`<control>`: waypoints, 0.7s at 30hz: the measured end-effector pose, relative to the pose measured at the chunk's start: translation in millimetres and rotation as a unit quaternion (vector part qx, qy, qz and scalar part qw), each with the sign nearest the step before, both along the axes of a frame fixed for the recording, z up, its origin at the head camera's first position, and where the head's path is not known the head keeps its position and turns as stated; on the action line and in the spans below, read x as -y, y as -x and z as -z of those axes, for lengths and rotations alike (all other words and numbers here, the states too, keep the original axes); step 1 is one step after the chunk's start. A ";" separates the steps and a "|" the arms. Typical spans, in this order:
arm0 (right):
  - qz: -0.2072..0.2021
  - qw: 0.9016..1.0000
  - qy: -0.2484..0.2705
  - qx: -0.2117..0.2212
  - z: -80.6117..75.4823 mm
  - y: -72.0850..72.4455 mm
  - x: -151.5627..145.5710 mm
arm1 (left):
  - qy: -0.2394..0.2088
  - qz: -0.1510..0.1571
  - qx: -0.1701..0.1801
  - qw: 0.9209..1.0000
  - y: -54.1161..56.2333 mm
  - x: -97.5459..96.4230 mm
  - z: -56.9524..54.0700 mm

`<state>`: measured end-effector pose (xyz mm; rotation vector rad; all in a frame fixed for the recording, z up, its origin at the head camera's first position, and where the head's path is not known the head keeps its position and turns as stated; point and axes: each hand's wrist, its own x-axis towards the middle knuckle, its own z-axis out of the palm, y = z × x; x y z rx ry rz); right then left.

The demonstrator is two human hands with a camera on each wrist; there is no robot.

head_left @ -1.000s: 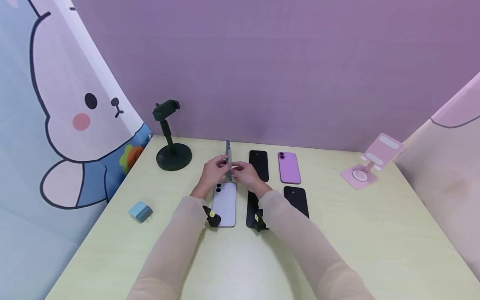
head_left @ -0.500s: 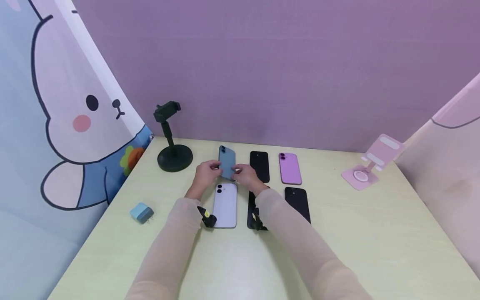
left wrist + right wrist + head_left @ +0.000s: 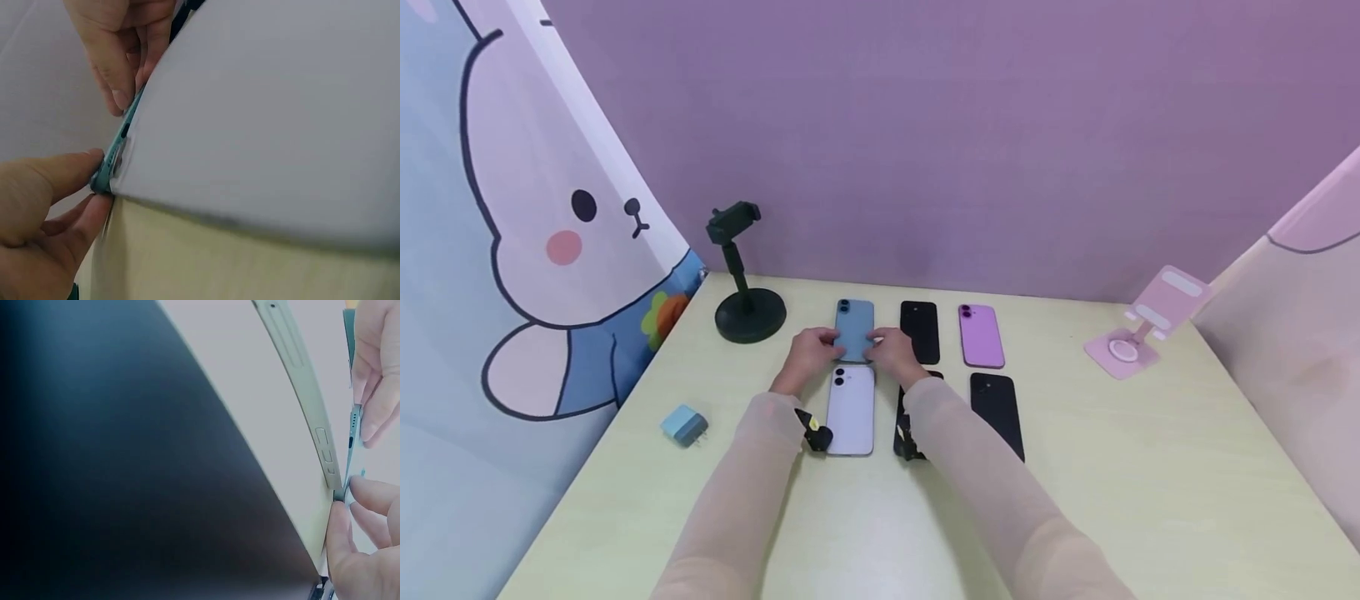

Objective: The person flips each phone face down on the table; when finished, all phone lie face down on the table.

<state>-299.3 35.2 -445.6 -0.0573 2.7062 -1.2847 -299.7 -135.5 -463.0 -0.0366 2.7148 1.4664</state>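
A blue smartphone (image 3: 854,327) lies at the back left of the phone group, its back with two camera lenses facing up. My left hand (image 3: 808,357) pinches its left edge between thumb and fingers, close to the lower corner. At the opposite edge, my right hand (image 3: 892,352) grips the same phone. In the left wrist view, the blue phone (image 3: 119,147) shows edge-on between both hands. Just in front of it is a white smartphone (image 3: 851,412), also back up. The right forearm partly hides a black smartphone (image 3: 901,433) below the right wrist.
Another black phone (image 3: 921,329) and a purple phone (image 3: 981,336) lie in the back row, with a black phone (image 3: 997,408) nearer. A black phone stand (image 3: 749,317) stands left, a pink stand (image 3: 1165,300) right. A blue charger plug (image 3: 684,426) is at the left.
Held on edge a second ago, the blue phone has turned back up and come down flat behind the white phone. Both hands have kept hold of it, and the left has moved slightly left.
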 end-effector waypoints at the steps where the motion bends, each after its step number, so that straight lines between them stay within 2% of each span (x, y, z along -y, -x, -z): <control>1: 0.002 1.000 -0.002 -0.002 -0.1 0.5 0.2 | 0.002 0.000 0.002 1.000 0.5 -0.3 -0.6; 7: 0.009 1.000 -0.014 -0.003 -0.6 4.0 3.5 | 0.013 -0.006 0.011 1.000 3.8 -2.6 -4.9; 13: 0.012 0.999 -0.030 -0.001 -1.8 4.2 6.6 | 0.022 -0.012 0.020 0.999 5.2 -3.3 -4.0; 18: -0.028 0.999 -0.036 0.017 -11.0 3.5 0.6 | 0.033 -0.006 0.017 0.999 1.6 -0.7 -7.8; 21: -0.067 0.997 -0.019 0.030 -25.8 2.2 -15.5 | 0.051 0.003 -0.012 0.999 -0.2 5.5 -13.4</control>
